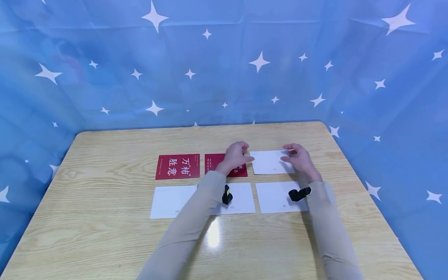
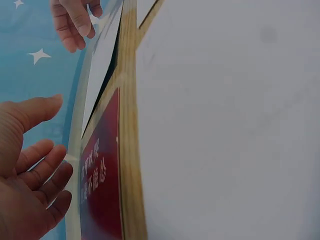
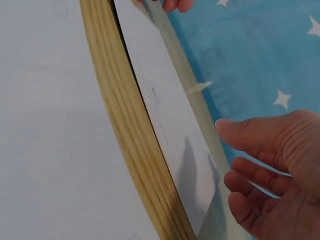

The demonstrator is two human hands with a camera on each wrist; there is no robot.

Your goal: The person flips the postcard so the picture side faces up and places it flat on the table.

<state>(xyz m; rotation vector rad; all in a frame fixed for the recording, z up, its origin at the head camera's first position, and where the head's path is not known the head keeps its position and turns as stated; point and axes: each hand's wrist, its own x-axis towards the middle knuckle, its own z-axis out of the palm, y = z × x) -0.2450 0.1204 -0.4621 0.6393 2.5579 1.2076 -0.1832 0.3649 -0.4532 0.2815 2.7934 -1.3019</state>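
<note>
A white card (image 1: 271,165) lies in the back row on the right, between my two hands; in the left wrist view a dark gap shows under its near edge. My left hand (image 1: 236,155) hovers over a red card with white characters (image 1: 217,161), thumb toward the white card's left edge. Its fingers are relaxed and hold nothing. At the white card's right edge is my right hand (image 1: 299,157), thumb and fingers apart with nothing between them. In the right wrist view, shadows of the fingers fall on the white card (image 3: 155,90).
Another red card (image 1: 177,167) lies at the back left. The front row has three white cards: left (image 1: 171,202), middle (image 1: 241,198), partly behind my left sleeve, and right (image 1: 274,198). They lie on a wooden table (image 1: 87,194) before a blue starry curtain (image 1: 224,58).
</note>
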